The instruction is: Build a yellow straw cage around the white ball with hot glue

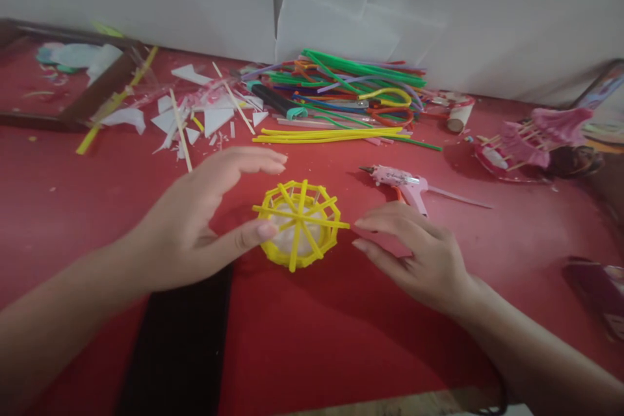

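Observation:
A round, wheel-like craft piece [301, 218] made of yellow pipe cleaners stands on the red table between my hands. Its strips cross at the middle like spokes over a ring, and a whitish base shows beneath. My left hand [209, 221] curves around its left side, fingers spread, with the thumb tip over the ring's left edge; whether it touches, I cannot tell. Just right of the longest spoke's end is my right hand [414, 250], thumb and forefinger apart with nothing between them. Behind that hand lies a pink glue gun [397, 180].
Yellow pipe cleaners [331, 136] lie ahead, before a heap of coloured ones [361, 78]. White paper scraps [217, 120] and wooden sticks [180, 130] are scattered left of them. A pink-sailed model ship [531, 143] stands at right, near a phone [595, 292]. A black slab [178, 344] lies under my left forearm.

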Demonstrator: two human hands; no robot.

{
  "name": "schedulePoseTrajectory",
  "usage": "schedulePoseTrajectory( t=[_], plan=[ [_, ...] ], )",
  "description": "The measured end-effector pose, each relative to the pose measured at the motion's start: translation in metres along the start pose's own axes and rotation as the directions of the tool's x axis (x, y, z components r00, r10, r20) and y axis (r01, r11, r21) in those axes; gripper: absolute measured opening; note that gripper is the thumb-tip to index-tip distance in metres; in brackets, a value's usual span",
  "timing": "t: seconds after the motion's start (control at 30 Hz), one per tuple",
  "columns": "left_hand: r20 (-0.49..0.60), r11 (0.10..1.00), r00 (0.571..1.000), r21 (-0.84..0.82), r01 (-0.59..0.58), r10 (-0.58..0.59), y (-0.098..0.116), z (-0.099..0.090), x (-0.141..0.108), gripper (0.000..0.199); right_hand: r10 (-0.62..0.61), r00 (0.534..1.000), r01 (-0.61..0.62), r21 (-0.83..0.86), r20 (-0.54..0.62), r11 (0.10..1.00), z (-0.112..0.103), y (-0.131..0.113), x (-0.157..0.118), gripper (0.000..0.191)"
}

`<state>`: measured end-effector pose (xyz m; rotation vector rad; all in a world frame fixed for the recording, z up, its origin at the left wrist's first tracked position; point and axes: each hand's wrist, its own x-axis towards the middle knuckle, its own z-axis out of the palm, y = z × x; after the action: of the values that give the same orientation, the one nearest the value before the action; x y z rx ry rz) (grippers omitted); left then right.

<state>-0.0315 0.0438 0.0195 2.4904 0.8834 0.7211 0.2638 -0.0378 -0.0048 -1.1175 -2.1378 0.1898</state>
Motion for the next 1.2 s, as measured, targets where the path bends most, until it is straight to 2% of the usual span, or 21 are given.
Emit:
schedulePoseTrajectory(
  t=[0.07, 0.17, 0.4, 0.5, 0.63, 0.83, 0.9, 1.07, 1.2],
  plan=[
    [-0.082, 0.999, 0.997, -0.041, -0.004, 0.000, -0.004, 0.013, -0.012, 0.048, -0.053, 0.998, 0.054, 0.011, -0.022, 0.998, 0.002, 0.001, 0.005, 0.019],
    [-0.112, 0.995, 0.992, -0.086, 0.050, -0.060, -0.006, 0.027, -0.021, 0.052, -0.110, 0.993, 0.111, 0.020, -0.041, 0.994, 0.005, 0.004, 0.010, 0.021],
    [-0.111, 0.998, 0.994, -0.067, -0.013, 0.006, -0.006, 0.029, -0.021, 0.052, -0.164, 0.986, 0.165, 0.029, -0.039, 0.986, 0.007, 0.006, 0.007, 0.022],
    [-0.139, 0.994, 0.985, 0.026, -0.104, 0.106, -0.007, 0.027, -0.022, 0.046, -0.171, 0.984, 0.172, 0.008, -0.047, 0.985, 0.009, 0.005, 0.007, 0.022],
    [-0.202, 0.959, 0.943, 0.161, -0.235, 0.265, -0.004, 0.026, -0.022, 0.038, -0.186, 0.981, 0.184, -0.044, -0.059, 0.982, 0.010, 0.005, 0.007, 0.025],
    [-0.133, 0.910, 0.927, 0.285, -0.302, 0.350, 0.010, 0.029, -0.022, 0.069, -0.247, 0.969, 0.244, -0.126, -0.008, 0.961, 0.009, 0.005, 0.001, 0.033],
    [-0.108, 0.896, 0.926, 0.313, -0.314, 0.363, 0.013, 0.031, -0.023, 0.069, -0.268, 0.963, 0.264, -0.143, -0.008, 0.954, 0.009, 0.005, 0.001, 0.033],
    [-0.075, 0.882, 0.929, 0.351, -0.316, 0.363, 0.016, 0.033, -0.026, 0.053, -0.282, 0.959, 0.276, -0.132, -0.024, 0.952, 0.008, 0.002, 0.004, 0.029],
    [-0.077, 0.885, 0.921, 0.318, -0.340, 0.382, 0.018, 0.034, -0.025, 0.063, -0.276, 0.961, 0.271, -0.139, -0.023, 0.953, 0.009, 0.001, 0.004, 0.028]
  ],
)
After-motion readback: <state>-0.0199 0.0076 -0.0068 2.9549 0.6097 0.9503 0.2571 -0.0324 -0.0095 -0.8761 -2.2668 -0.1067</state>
